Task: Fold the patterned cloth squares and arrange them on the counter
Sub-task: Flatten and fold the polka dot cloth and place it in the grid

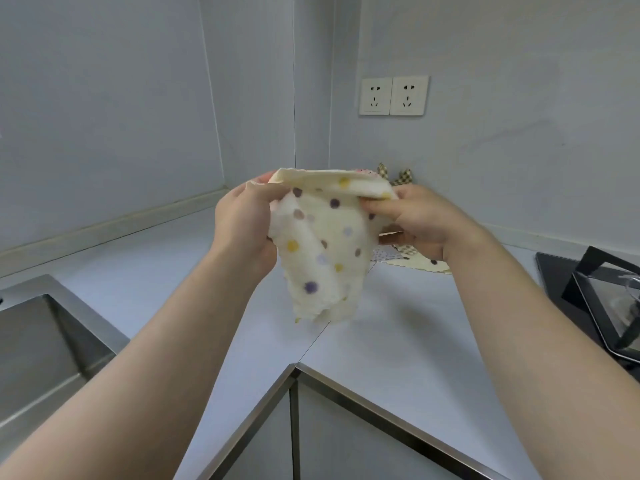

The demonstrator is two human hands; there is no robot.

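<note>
Both hands, left hand (242, 223) and right hand (415, 220), pinch the dotted cloth (322, 244) by its top edge above the counter (398, 341); looks soft, light, floppy, so grip corners.

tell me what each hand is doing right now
Left hand: grips the dotted cloth.
Right hand: pinches the same cloth's other side.
</note>
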